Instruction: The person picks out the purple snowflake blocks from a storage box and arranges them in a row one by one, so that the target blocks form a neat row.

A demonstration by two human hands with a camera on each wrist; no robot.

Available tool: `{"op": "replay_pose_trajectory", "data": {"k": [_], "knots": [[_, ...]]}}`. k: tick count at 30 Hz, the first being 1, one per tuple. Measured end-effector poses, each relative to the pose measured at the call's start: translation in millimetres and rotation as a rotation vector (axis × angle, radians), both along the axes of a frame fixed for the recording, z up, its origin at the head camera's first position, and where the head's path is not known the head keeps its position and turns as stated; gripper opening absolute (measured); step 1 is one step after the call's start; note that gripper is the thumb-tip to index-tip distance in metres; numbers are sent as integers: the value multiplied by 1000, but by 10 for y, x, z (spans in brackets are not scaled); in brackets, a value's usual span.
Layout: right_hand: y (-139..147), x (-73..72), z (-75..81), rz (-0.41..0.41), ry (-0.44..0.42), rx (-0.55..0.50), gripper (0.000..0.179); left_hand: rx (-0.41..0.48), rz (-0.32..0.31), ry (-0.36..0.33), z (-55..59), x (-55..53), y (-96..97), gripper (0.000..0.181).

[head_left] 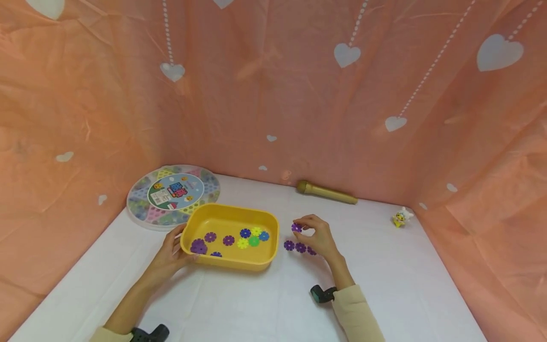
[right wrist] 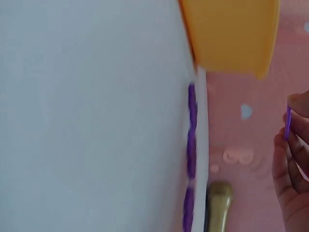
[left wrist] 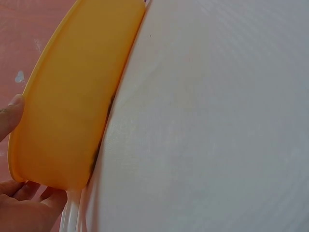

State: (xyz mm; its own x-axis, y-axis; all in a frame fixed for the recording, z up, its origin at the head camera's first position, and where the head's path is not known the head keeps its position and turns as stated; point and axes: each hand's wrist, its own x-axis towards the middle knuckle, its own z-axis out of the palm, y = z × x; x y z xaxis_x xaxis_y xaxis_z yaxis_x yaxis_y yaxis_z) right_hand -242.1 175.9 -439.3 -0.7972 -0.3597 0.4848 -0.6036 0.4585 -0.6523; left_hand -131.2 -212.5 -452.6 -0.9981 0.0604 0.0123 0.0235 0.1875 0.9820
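My left hand [head_left: 172, 256] grips the left end of a yellow plastic basin [head_left: 260, 262], thumb at the near rim; the left wrist view has the basin's side [left wrist: 72, 96] with fingers at its end. Flower-shaped plastic discs lie inside, among them purple discs [head_left: 228, 240], a green disc [head_left: 254, 241] and a yellow disc [head_left: 242, 243]. To the right of the basin, my right hand [head_left: 318, 236] pinches a purple flower disc [head_left: 297, 228] between thumb and fingers, above the table. Beneath that hand a row of purple discs [head_left: 301, 248] lies on the white cloth, partly hidden by it.
A round, flat game case [head_left: 141, 199] lies behind the basin on the left. At the back lies a gold microphone [head_left: 326, 192], and a small yellow-and-white figurine [head_left: 400, 217] stands far right. Pink heart-patterned curtains [head_left: 265, 95] border the white table [head_left: 239, 304].
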Motion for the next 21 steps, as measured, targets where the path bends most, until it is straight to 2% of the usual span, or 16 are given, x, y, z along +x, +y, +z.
{"op": "replay_pose_trajectory", "data": {"k": [6, 8, 12, 15, 18, 21], "knots": [[204, 183, 140, -73, -12, 8, 26, -11, 3, -9, 18, -5, 3, 93], [320, 186, 106, -92, 17, 27, 25, -5, 2, -10, 15, -5, 6, 93], [550, 204, 37, -129, 9, 24, 25, 11, -2, -6, 4, -6, 11, 92], [721, 248, 5, -197, -74, 30, 28, 26, -8, -3, 1, -7, 15, 92], [921, 213, -137, -265, -122, 81, 29, 29, -12, -10, 12, -4, 12, 92], [1023, 226, -166, -284, -150, 123, 28, 10, -9, -20, 26, -4, 4, 93]]}}
